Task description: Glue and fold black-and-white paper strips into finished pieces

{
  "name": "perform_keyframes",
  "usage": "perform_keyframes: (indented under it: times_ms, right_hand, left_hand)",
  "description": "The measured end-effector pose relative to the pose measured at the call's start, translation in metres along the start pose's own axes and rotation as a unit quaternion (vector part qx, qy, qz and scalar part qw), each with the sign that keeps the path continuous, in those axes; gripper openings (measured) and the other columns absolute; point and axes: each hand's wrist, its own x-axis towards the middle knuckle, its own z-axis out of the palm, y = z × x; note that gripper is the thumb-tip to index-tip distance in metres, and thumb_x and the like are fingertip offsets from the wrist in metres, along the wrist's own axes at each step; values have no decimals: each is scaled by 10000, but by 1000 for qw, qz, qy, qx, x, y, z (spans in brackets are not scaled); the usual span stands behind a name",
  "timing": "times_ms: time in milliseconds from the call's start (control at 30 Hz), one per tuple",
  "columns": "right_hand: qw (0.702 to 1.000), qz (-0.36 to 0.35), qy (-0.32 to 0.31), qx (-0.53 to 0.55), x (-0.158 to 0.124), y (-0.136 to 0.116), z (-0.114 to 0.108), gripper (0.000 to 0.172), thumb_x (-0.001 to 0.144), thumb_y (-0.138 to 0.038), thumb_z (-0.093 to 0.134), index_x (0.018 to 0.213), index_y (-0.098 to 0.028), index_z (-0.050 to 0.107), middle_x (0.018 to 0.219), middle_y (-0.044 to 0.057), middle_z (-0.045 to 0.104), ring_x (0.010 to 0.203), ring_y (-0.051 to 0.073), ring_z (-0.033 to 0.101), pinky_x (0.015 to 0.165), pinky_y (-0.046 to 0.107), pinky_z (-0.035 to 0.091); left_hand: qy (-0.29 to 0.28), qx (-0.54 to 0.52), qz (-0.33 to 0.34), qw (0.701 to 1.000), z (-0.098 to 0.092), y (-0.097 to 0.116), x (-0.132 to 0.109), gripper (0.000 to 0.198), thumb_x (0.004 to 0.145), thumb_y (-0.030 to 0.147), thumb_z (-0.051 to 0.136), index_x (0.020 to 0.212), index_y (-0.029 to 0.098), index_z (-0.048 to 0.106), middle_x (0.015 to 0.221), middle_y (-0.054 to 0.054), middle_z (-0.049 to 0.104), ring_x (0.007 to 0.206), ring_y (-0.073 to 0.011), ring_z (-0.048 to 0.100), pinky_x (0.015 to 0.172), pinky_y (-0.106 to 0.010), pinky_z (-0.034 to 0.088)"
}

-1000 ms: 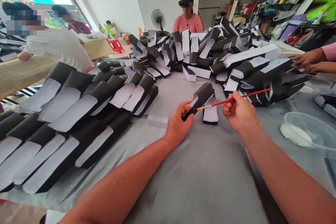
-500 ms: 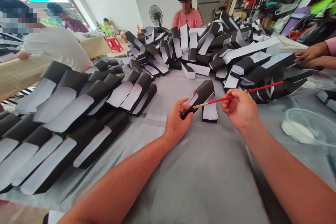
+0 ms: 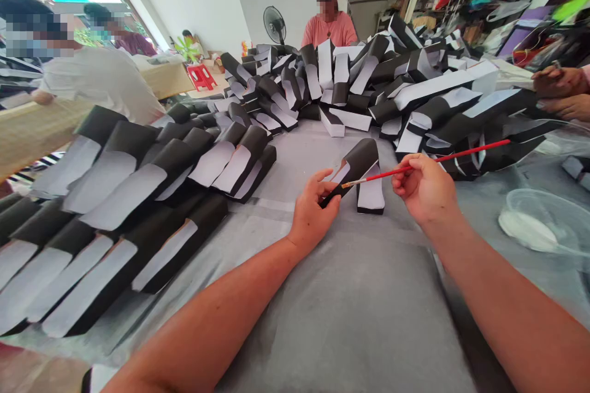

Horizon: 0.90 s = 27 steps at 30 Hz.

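Holding black box (image 3: 362,156), left hand (image 3: 316,214), red brush (image 3: 385,174), right hand (image 3: 426,190)

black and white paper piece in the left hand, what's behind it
A second piece shows its white face and black near edge, on the grey table covering. Its far part is hidden by the held piece.

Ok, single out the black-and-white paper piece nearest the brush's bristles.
The paper piece in the left hand: the red brush ends right over it, while all others are farther from the bristles.
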Motion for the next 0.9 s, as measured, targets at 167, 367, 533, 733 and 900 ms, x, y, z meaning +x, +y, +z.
perform_keyframes:
  times_ms: [167, 367, 533, 733, 900]
  right_hand:
    - [1000, -19, -17, -8, -1, -1, -1, 22, 594, -218, 479, 585, -199, 484, 506, -41, 507, 411, 77, 459, 361, 185, 288]
    - [1000, -28, -10, -7, -2, 0, 1, 27, 614, -199, 457, 590, -203, 469, 513, -45, 504, 411, 76, 454, 362, 184, 294]
    - [999, -40, -25, -11, -2, 0, 2, 37, 629, -192, 459, 595, -202, 472, 513, -44, 511, 415, 78, 464, 370, 185, 312]
    - [998, -63, -15, -8, -4, -1, 2, 37, 621, -185, 446, 598, -203, 469, 505, -51, 511, 405, 75, 463, 367, 180, 310]
    - [998, -63, -3, -25, -4, 1, 3, 40, 626, -181, 457, 598, -201, 476, 509, -51, 528, 400, 75, 475, 358, 178, 310]
  left_hand:
    - [3, 4, 8, 1000, -1, -1, 0, 480, 737, 87, 578, 1186, 227, 485, 890, -1, 684, 750, -102, 606, 732, -264, 467]
    - [-4, 5, 15, 1000, 0, -1, 0, 479, 741, 85, 570, 1189, 226, 477, 883, 0, 682, 750, -101, 603, 724, -262, 465]
    - [1, 8, 16, 1000, 0, -3, 1, 472, 745, 99, 573, 1190, 225, 480, 900, -6, 678, 758, -102, 600, 729, -266, 467]
    - [2, 20, 13, 1000, -1, -3, 1, 471, 743, 102, 571, 1190, 226, 484, 898, -9, 681, 755, -107, 606, 730, -267, 475]
    - [6, 61, 34, 998, -2, -3, 2, 462, 752, 94, 565, 1190, 224, 493, 895, -9, 692, 760, -113, 623, 727, -262, 488]
